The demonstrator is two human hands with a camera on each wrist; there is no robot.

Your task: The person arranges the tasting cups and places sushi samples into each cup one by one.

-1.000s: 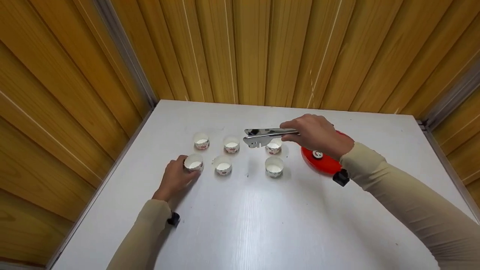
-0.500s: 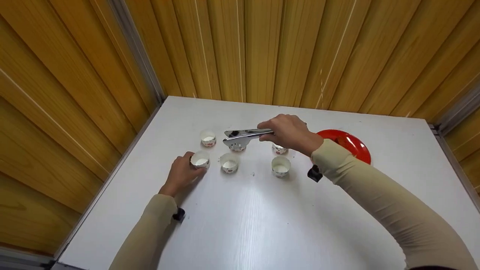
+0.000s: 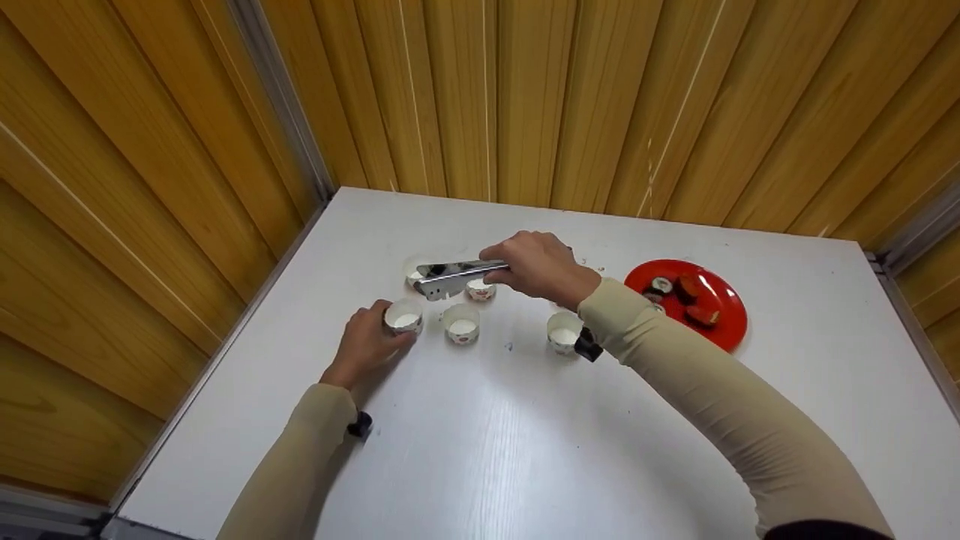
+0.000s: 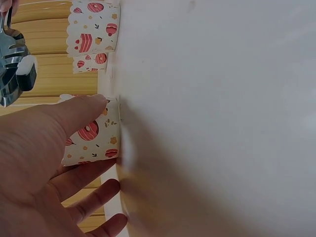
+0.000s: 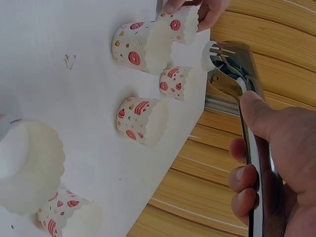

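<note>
My left hand (image 3: 364,346) holds a white paper baking cup (image 3: 405,318) upright on the table, thumb on one side and fingers on the other; red doughnut prints show on its wall (image 4: 89,133). My right hand (image 3: 536,264) grips metal tongs (image 3: 450,280) in the air above the back-left cups. Between the tongs' tips is a small sushi roll piece (image 4: 27,72), white with a dark side. Behind the held cup stands another cup (image 3: 414,270), partly covered by the tongs. Two more cups, a back one (image 3: 481,291) and a front one (image 3: 461,324), stand to its right.
At the right lies a red plate (image 3: 731,307) with several sushi pieces (image 3: 686,289). A further cup (image 3: 562,332) stands near the right wrist, and the right arm mostly hides another behind it. Wooden panel walls (image 3: 525,97) rise behind the white table (image 3: 480,450).
My right hand has carried the tongs leftward from near the plate to above the back-left cups, uncovering the red plate. My left hand keeps its hold on the cup; the head view shifted slightly.
</note>
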